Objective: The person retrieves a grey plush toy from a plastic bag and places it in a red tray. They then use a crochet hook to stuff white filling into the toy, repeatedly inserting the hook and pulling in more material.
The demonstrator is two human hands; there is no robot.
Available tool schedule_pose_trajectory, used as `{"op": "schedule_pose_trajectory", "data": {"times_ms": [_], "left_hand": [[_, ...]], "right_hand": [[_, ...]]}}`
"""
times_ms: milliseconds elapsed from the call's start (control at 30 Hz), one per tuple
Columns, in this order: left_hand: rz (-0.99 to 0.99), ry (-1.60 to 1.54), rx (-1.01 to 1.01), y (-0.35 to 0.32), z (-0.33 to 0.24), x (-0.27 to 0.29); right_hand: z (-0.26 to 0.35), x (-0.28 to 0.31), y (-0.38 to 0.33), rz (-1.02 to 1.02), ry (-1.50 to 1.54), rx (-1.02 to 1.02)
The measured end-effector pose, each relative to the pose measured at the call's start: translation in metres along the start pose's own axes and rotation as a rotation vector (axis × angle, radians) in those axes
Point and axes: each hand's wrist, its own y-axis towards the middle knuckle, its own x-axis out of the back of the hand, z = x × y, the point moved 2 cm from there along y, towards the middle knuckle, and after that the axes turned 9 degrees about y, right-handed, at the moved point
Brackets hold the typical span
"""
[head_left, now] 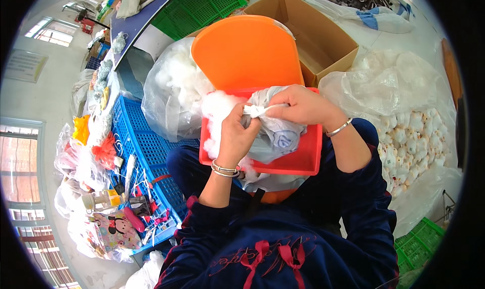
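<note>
Head view, looking down at a lap in dark blue clothing. Largest in sight is the clear plastic sack [404,87] spreading from 1 to 4 o'clock, with many small white plush pieces [411,147] showing through its lower part. At 12 to 1 o'clock stands an open cardboard box [323,41], and a green crate [197,6] lies at 11 o'clock. A blue crate [146,147] runs from 9 to 7 o'clock, its near end littered with small tools and bright scraps. Between it and the centre sits a clear bag of white stuffing [172,92]. An orange lid [245,51] stands tilted just above centre, behind the red tray [308,158] resting on the lap.

In the tray lie loose white stuffing [214,110] on its left side and a pale grey fabric piece [278,137] in the middle. The left hand [235,137], a bangle at its wrist, has its fingers curled shut around the fabric from the 8 o'clock side. The right hand [303,104], also wearing a bangle, comes in from 3 o'clock; its fingers are pinched together on a white twisted end [255,110] of the fabric, just above the left hand. The two hands touch over the tray's centre.
</note>
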Motion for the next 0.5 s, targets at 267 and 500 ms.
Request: {"op": "schedule_pose_trajectory", "data": {"times_ms": [267, 500], "left_hand": [[-0.074, -0.068, -0.09, 0.005, -0.008, 0.002], [-0.016, 0.085, -0.156, 0.009, -0.003, 0.0]], "right_hand": [[0.013, 0.001, -0.009, -0.06, 0.429, -0.122], [-0.006, -0.01, 0.004, -0.094, 0.067, 0.059]]}}
